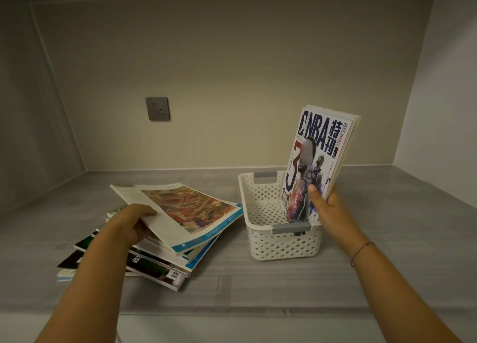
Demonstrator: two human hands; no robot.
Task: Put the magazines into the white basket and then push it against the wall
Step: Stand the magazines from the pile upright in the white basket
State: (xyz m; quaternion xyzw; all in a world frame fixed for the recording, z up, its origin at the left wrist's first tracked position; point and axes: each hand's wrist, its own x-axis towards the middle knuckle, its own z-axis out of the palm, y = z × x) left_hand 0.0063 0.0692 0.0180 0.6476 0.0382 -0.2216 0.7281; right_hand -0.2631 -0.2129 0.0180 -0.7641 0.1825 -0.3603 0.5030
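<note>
Right hand: the right hand (325, 208) grips a few upright magazines by their lower right edge, thumb on the front cover, fingers behind; a thin red cord circles the wrist.
NBA magazine (316, 159): the front one of that bundle, upright and tilted a little right, its lower end down inside the basket.
Left hand: the left hand (130, 225) pinches the near left edge of the painting-cover magazine (185, 211), thumb on top, lifting that edge off the stack.
Magazine stack (154, 260): fanned untidily on the floor's left side, just left of the basket.
White basket (281, 242): perforated plastic with grey handles, on the grey floor right of centre, apart from the back wall; it holds only the bundle's lower end.
Wall socket (157, 109): grey, on the back wall above the stack.
</note>
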